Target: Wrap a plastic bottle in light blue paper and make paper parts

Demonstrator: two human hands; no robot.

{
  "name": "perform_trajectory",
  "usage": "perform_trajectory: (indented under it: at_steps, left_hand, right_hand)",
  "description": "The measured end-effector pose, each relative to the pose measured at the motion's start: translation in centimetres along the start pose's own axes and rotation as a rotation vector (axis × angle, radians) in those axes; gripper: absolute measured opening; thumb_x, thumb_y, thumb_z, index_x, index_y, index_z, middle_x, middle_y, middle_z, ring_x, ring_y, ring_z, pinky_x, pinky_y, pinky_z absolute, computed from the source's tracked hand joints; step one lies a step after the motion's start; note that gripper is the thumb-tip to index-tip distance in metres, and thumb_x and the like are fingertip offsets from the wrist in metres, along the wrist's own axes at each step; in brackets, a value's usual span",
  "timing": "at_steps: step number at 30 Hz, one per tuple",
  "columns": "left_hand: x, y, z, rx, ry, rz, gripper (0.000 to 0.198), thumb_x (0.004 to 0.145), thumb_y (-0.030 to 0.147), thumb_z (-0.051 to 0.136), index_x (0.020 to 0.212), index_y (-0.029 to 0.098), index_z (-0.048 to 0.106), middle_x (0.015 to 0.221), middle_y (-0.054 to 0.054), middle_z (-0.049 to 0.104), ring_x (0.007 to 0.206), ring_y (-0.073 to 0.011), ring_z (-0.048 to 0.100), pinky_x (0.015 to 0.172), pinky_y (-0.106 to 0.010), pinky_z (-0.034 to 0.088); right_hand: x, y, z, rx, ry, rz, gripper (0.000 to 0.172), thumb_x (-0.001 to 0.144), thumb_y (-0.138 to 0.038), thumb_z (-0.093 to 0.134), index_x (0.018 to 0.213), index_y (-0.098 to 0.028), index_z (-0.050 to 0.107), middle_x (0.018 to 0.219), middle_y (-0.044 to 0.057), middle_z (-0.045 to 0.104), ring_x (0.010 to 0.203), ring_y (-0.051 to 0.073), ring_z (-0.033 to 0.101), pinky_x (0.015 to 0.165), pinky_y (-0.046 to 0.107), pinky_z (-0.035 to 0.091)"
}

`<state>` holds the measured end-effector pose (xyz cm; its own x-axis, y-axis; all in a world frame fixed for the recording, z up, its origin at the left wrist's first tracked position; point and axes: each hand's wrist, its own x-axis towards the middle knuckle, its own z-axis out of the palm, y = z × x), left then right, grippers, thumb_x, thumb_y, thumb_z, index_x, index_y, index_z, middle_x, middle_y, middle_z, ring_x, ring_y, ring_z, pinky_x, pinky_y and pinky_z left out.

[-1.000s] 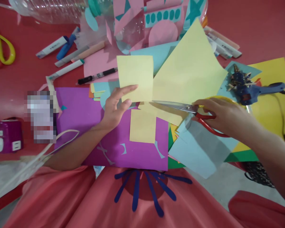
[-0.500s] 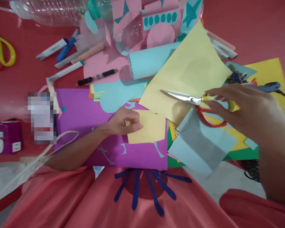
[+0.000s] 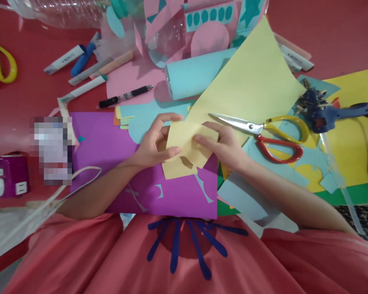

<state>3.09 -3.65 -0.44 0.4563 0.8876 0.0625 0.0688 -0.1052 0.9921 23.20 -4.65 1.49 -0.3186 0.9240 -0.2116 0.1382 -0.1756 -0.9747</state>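
Observation:
Both hands meet over a small pale yellow paper piece [image 3: 184,153] that lies on a purple sheet [image 3: 110,163]. My left hand [image 3: 155,143] pinches its left edge with curled fingers. My right hand [image 3: 223,145] presses and grips its right side. Scissors [image 3: 263,132] with one red and one yellow handle lie loose to the right, blades pointing left, on a large pale yellow sheet [image 3: 254,81]. Neither hand touches the scissors.
A blue glue gun [image 3: 328,112] rests on a bright yellow sheet [image 3: 355,147] at the right. A rolled light blue paper [image 3: 196,77], a black pen [image 3: 125,96], several markers [image 3: 79,61] and a plastic bottle [image 3: 67,10] lie farther back. A purple power strip [image 3: 6,177] sits far left.
My right hand has put the scissors down on the papers and come left to the small yellow piece. My left hand still holds that piece, now lifted slightly.

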Motion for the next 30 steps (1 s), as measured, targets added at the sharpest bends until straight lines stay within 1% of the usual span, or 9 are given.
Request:
perform_trajectory:
  at_steps: [2, 4, 8, 13, 16, 20, 25, 27, 30]
  left_hand:
    - [0.3, -0.4, 0.0, -0.035, 0.084, -0.024, 0.053, 0.077, 0.047, 0.070, 0.119, 0.028, 0.045, 0.079, 0.004, 0.060, 0.063, -0.0103, 0.059, 0.055, -0.021, 0.046]
    - [0.6, -0.7, -0.1, -0.009, 0.210, -0.005, 0.047, 0.078, 0.046, 0.070, 0.116, 0.027, 0.048, 0.075, 0.004, 0.058, 0.062, -0.0094, 0.058, 0.055, -0.021, 0.046]
    - [1.0, -0.7, -0.1, 0.107, 0.363, 0.062, 0.028, 0.080, 0.044, 0.069, 0.092, 0.021, 0.058, 0.075, 0.003, 0.059, 0.063, -0.0084, 0.055, 0.057, -0.021, 0.047]
    - [0.6, 0.0, 0.3, 0.238, 0.246, -0.038, 0.018, 0.081, 0.035, 0.066, 0.084, 0.018, 0.067, 0.075, 0.001, 0.064, 0.062, -0.0090, 0.055, 0.056, -0.022, 0.044]
    - [0.4, 0.2, 0.5, 0.239, 0.212, -0.036, 0.019, 0.078, 0.030, 0.067, 0.092, 0.019, 0.070, 0.080, 0.000, 0.067, 0.058, -0.0075, 0.052, 0.053, -0.020, 0.042]
    - [0.4, 0.3, 0.6, 0.182, 0.270, -0.021, 0.017, 0.078, 0.027, 0.065, 0.092, 0.019, 0.070, 0.069, 0.002, 0.061, 0.053, -0.0059, 0.048, 0.048, -0.018, 0.039]
    - [0.2, 0.6, 0.7, 0.265, 0.227, -0.021, 0.014, 0.081, 0.029, 0.065, 0.086, 0.019, 0.072, 0.078, 0.000, 0.072, 0.056, -0.0061, 0.053, 0.052, -0.018, 0.042]
    - [0.1, 0.6, 0.7, 0.279, 0.206, -0.030, 0.016, 0.082, 0.031, 0.064, 0.089, 0.020, 0.074, 0.083, -0.001, 0.075, 0.059, -0.0071, 0.058, 0.053, -0.019, 0.044]
    - [-0.1, 0.4, 0.6, 0.263, 0.193, -0.045, 0.018, 0.084, 0.031, 0.063, 0.092, 0.022, 0.076, 0.090, -0.001, 0.078, 0.071, -0.0104, 0.067, 0.060, -0.020, 0.051]
  right_hand:
    - [0.0, 0.4, 0.1, 0.128, 0.117, 0.067, 0.022, 0.083, -0.041, 0.064, 0.085, -0.020, 0.059, 0.082, 0.002, 0.063, 0.072, 0.015, 0.061, 0.065, 0.028, 0.052]
    - [-0.1, 0.7, 0.1, 0.177, 0.151, 0.080, 0.030, 0.078, -0.048, 0.069, 0.086, -0.021, 0.058, 0.083, 0.001, 0.064, 0.073, 0.015, 0.062, 0.066, 0.029, 0.053]
    - [0.0, 0.9, 0.0, 0.139, 0.017, 0.038, 0.044, 0.072, -0.060, 0.072, 0.081, -0.020, 0.058, 0.078, 0.001, 0.062, 0.071, 0.014, 0.059, 0.062, 0.028, 0.050]
    - [0.2, 1.0, -0.2, 0.239, 0.016, -0.047, 0.035, 0.079, -0.050, 0.069, 0.093, -0.021, 0.058, 0.085, 0.001, 0.064, 0.077, 0.013, 0.062, 0.067, 0.026, 0.051]
    - [0.3, 1.2, -0.5, 0.223, 0.070, -0.073, 0.023, 0.078, -0.036, 0.071, 0.086, -0.022, 0.054, 0.073, -0.004, 0.059, 0.064, 0.008, 0.056, 0.055, 0.021, 0.044]
    - [0.5, 1.2, -0.8, 0.139, 0.008, -0.008, 0.020, 0.075, -0.025, 0.069, 0.077, -0.021, 0.049, 0.057, -0.009, 0.047, 0.047, 0.004, 0.042, 0.044, 0.019, 0.032]
    - [0.5, 1.0, -1.0, 0.045, 0.039, -0.047, 0.013, 0.078, -0.027, 0.067, 0.088, -0.020, 0.062, 0.074, -0.004, 0.064, 0.047, 0.004, 0.045, 0.043, 0.021, 0.035]
    - [0.5, 1.1, -0.9, -0.006, 0.051, -0.082, 0.012, 0.080, -0.026, 0.064, 0.089, -0.020, 0.068, 0.086, -0.001, 0.071, 0.051, 0.005, 0.051, 0.047, 0.022, 0.041]
    - [0.5, 1.3, -0.9, -0.059, 0.045, -0.119, 0.016, 0.081, -0.027, 0.062, 0.090, -0.022, 0.075, 0.094, 0.002, 0.076, 0.078, 0.015, 0.069, 0.070, 0.030, 0.056]
